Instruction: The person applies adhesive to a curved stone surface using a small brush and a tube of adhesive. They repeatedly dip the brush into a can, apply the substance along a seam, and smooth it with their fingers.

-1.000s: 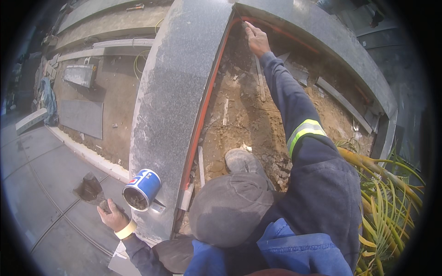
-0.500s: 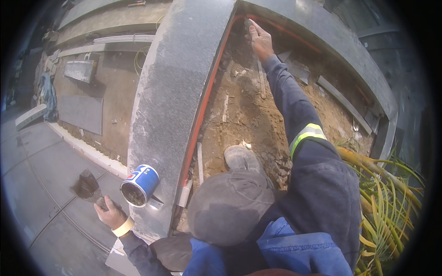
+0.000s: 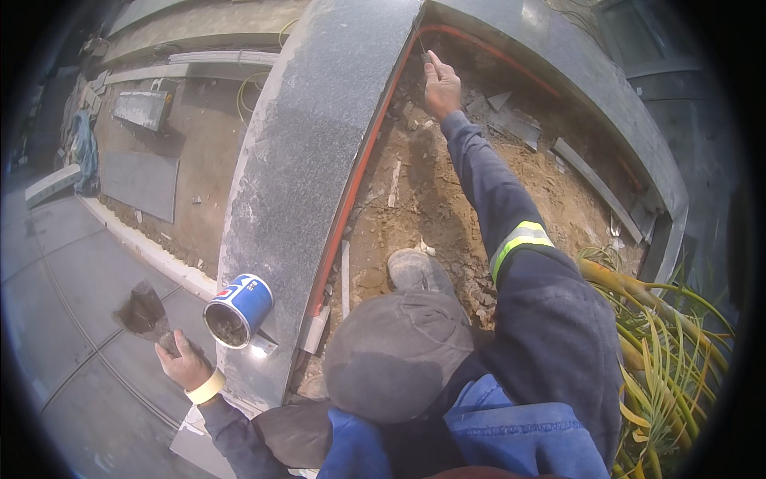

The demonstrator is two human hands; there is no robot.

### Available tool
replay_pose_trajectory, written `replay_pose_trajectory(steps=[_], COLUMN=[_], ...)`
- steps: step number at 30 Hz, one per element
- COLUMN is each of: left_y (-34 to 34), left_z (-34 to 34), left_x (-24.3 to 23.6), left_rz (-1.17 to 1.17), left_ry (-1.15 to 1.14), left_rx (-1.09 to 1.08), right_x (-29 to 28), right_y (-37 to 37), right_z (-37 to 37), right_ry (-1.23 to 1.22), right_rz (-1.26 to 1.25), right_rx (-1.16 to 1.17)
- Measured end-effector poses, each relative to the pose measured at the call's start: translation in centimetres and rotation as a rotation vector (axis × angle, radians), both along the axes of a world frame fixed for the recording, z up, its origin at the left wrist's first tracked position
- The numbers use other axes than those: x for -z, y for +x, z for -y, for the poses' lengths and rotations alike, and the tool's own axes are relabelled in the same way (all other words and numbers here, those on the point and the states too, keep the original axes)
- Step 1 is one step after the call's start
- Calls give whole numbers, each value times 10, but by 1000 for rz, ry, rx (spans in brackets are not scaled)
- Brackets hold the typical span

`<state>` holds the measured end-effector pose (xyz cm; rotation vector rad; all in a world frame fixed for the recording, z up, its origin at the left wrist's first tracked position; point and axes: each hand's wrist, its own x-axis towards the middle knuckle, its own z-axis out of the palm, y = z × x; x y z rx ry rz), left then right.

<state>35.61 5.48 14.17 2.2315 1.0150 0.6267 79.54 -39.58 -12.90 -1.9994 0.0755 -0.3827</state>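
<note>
My left hand grips a putty knife by its handle, the wide blade smeared with grey paste. A pale yellow ring like a tape roll sits round that wrist. Close by, a blue and white can with dark paste inside stands on the grey stone slab. My right arm stretches far forward, and my right hand is closed round a thin-bladed hand tool. Its tip is near the inner corner of the slabs, by the orange-red strip; contact cannot be made out.
Bare soil with stone offcuts lies inside the slab border, where my shoe rests. Long palm leaves crowd the right side. Dark floor tiles and a second soil bed with a grey slab are at left.
My right hand and its tool have come back slightly from the corner, toward me. My left hand has shifted a little left with the putty knife.
</note>
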Motion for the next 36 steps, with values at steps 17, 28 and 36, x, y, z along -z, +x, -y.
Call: replay_pose_trajectory(steps=[17, 28, 36], left_y=[1, -4, 1], left_z=[5, 2, 5], left_x=[-5, -6, -7], left_rz=[-8, -21, -9], left_ry=[41, 27, 15], left_rx=[7, 9, -14], right_x=[-2, -7, 4], right_y=[-24, -53, -51], right_z=[-38, -14, -52], right_ry=[151, 210, 174], right_rz=[-7, 1, 11], right_rx=[66, 10, 60])
